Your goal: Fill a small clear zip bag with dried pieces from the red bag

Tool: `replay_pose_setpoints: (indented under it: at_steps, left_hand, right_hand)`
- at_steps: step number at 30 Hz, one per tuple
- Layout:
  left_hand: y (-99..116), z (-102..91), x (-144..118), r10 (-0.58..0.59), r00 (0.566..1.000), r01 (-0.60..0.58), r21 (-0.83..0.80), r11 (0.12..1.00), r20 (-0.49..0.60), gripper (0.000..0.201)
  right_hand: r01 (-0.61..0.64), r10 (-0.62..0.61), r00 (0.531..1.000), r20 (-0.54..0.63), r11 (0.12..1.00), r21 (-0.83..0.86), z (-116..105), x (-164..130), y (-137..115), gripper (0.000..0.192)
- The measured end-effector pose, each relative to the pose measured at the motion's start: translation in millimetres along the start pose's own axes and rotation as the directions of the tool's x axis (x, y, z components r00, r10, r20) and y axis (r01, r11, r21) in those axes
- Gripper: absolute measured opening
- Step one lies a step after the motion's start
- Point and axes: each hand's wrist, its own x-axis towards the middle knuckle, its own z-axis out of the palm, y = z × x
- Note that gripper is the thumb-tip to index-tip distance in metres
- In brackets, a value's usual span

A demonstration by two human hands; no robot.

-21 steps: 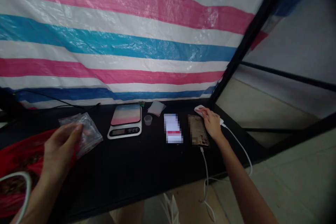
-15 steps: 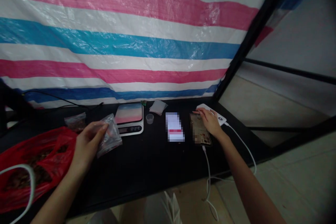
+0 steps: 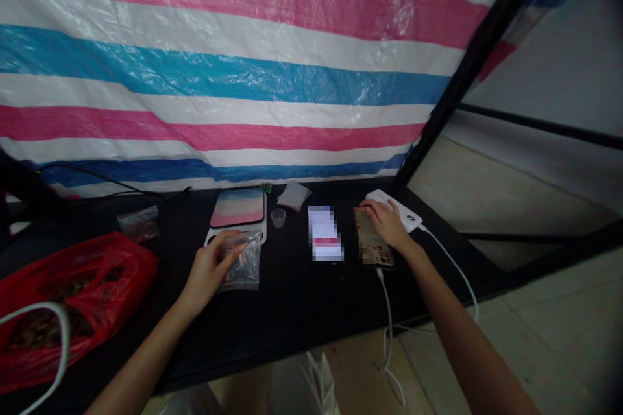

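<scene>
the left hand (image 3: 208,270) is pinching a small clear bag (image 3: 242,264) by its near-left edge, the thumb on top and the other fingers (image 3: 228,251) curled under it, so the bag is sitting just past the fingertips, low over the black tabletop (image 3: 287,298) and right in front of the scale (image 3: 237,213). the bag is looking thin, crinkly and limp, with a little dark stuff inside that cannot be made out; it is probably very light and a bit slippery, sagging wherever it is not being held. judging from that, the best hold is looking like a pinch on the flat plastic near the upper edge, above the contents, so the fill is hanging below the fingers rather than spilling. the right hand (image 3: 388,223) is lying spread and relaxed, gripping nothing, its palm over the top of a phone (image 3: 372,245) and its fingertips touching a white power bank (image 3: 396,209) beyond them. left of the left hand's fingers a red bag (image 3: 73,292) is slumping open, and a second small clear bag (image 3: 138,223) is lying further back. a tiny cup (image 3: 278,218) is standing beyond the bag, beside the scale.
</scene>
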Motion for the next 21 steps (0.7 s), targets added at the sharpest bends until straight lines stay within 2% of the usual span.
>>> replay_pose_setpoints:
  at_steps: [6,12,15,17,19,21]
  left_hand:
    - [-3,-0.5,-1,0.007,0.999,-0.008,0.024,1.0,0.036,0.036]
    - [-6,0.8,-1,0.057,0.998,-0.057,0.019,0.998,0.003,0.034]
    - [-7,0.8,-2,0.101,0.995,-0.1,0.02,0.995,-0.018,0.032]
    - [-7,0.2,-2,0.117,0.992,-0.116,0.012,0.993,-0.049,0.031]
    - [-7,-0.9,-2,0.127,0.985,-0.128,-0.001,0.992,-0.117,0.031]
    - [-7,-2.6,-1,0.135,0.968,-0.143,-0.022,0.989,-0.21,0.03]
  right_hand:
    - [0.01,-0.01,1.0,0.01,1.0,0.014,0,-1,-7,0.034]
    - [-0.001,0.032,0.979,-0.203,0.988,0.152,-12,2,-36,0.029]
    - [0.055,0.009,0.972,-0.235,0.963,0.265,-17,2,-67,0.027]
    - [0.077,0.001,0.976,-0.219,0.934,0.348,-15,0,-97,0.027]
    - [0.095,-0.036,0.99,-0.14,0.892,0.442,-6,-2,-132,0.025]
    - [0.123,-0.157,0.988,0.007,0.799,0.588,8,-3,-168,0.025]
